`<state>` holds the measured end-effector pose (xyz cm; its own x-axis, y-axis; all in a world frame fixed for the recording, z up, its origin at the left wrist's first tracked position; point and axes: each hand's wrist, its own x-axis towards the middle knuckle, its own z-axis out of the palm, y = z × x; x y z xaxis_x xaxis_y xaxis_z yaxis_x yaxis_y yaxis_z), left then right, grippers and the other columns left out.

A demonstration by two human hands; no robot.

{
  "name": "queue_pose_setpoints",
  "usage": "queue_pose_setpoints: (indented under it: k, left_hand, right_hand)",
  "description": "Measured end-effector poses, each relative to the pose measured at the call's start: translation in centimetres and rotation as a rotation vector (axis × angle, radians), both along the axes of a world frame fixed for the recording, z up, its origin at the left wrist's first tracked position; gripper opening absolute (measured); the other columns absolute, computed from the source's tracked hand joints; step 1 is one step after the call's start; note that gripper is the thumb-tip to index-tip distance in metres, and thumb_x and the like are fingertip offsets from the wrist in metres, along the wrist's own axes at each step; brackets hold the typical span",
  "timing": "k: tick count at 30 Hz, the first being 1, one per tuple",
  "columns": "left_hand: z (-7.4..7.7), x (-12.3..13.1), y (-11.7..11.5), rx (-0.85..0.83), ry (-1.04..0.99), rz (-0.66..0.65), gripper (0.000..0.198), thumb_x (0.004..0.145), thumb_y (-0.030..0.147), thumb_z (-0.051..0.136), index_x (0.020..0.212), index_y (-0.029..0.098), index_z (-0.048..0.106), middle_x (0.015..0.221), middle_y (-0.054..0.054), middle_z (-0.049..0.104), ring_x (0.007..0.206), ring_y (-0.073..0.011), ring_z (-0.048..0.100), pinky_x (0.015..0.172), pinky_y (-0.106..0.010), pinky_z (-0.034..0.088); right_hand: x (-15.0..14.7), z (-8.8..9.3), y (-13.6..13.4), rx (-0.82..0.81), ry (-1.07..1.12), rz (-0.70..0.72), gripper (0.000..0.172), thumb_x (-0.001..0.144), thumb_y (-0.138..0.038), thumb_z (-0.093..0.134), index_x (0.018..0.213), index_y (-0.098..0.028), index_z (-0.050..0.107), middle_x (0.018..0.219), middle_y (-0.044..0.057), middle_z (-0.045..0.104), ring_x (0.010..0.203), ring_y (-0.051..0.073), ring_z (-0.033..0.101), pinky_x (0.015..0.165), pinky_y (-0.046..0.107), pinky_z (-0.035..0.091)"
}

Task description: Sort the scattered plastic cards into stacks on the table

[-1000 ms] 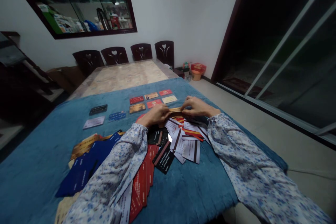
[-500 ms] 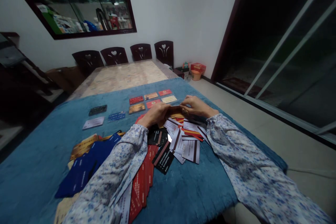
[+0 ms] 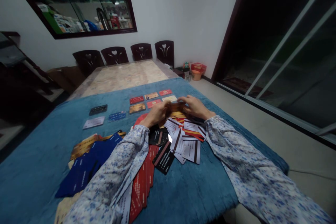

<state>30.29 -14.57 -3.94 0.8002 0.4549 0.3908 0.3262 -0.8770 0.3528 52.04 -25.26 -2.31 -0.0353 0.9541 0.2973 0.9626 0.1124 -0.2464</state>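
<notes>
Between them, my left hand [image 3: 158,112] and my right hand [image 3: 195,106] grip a stack of brownish-gold cards [image 3: 175,107] by its two ends. The stack is a little blurred, and its far side is hidden. Beneath it lie more gold cards [image 3: 177,114]. Nearer to me spreads a loose pile of white cards with dark stripes [image 3: 191,150], some orange-red ones among them. Black cards [image 3: 164,158] lie left of these. By my left forearm, overlapping red cards [image 3: 143,182] and dark blue cards [image 3: 81,172] are fanned out.
Ahead lie several single cards in rows, such as a red card [image 3: 136,99] and a cream card [image 3: 169,98]. Further left are a black card [image 3: 98,110], a white card [image 3: 93,122] and a blue card [image 3: 117,116]. A blue cloth [image 3: 199,189] covers the table's near part; chairs [image 3: 165,51] stand beyond.
The stack between my hands has tilted, showing more of its broad face. My fingers have shifted slightly on its ends; the cards on the table stay as they were.
</notes>
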Motion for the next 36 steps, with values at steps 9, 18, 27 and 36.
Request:
queue_pose_setpoints:
  k: [9, 18, 27, 36]
  left_hand:
    - [-0.54, 0.06, 0.09, 0.004, 0.027, 0.007, 0.044, 0.082, 0.007, 0.054, 0.124, 0.019, 0.059, 0.109, -0.011, 0.075, 0.101, -0.0253, 0.070, 0.089, -0.035, 0.054]
    - [-0.76, 0.09, 0.04, 0.055, 0.066, 0.027, 0.049, 0.082, 0.007, 0.053, 0.129, 0.017, 0.056, 0.110, -0.013, 0.074, 0.103, -0.0270, 0.070, 0.091, -0.037, 0.054]
    - [-0.71, 0.37, -0.10, 0.030, 0.058, 0.034, 0.043, 0.081, 0.007, 0.051, 0.123, 0.017, 0.060, 0.107, -0.014, 0.074, 0.104, -0.0276, 0.069, 0.094, -0.039, 0.053]
    - [-0.44, 0.28, 0.19, -0.019, 0.081, 0.065, 0.040, 0.080, 0.009, 0.053, 0.118, 0.016, 0.062, 0.107, -0.013, 0.072, 0.101, -0.0266, 0.068, 0.092, -0.038, 0.054]
  right_hand:
    - [-0.39, -0.23, -0.05, 0.012, -0.056, -0.033, 0.037, 0.094, -0.023, 0.055, 0.129, -0.019, 0.065, 0.102, 0.012, 0.071, 0.090, 0.024, 0.062, 0.078, 0.029, 0.042]
    - [-0.34, -0.84, 0.14, 0.019, -0.081, -0.005, 0.039, 0.091, -0.025, 0.058, 0.129, -0.018, 0.062, 0.104, 0.011, 0.074, 0.094, 0.026, 0.063, 0.079, 0.031, 0.041]
    - [-0.34, -0.61, 0.21, -0.012, -0.065, 0.060, 0.043, 0.087, -0.025, 0.060, 0.130, -0.016, 0.061, 0.120, 0.013, 0.073, 0.100, 0.027, 0.061, 0.087, 0.036, 0.041]
    - [0.02, -0.88, 0.48, -0.036, -0.103, 0.059, 0.052, 0.090, -0.027, 0.060, 0.140, -0.013, 0.056, 0.127, 0.017, 0.070, 0.107, 0.029, 0.057, 0.091, 0.038, 0.040]
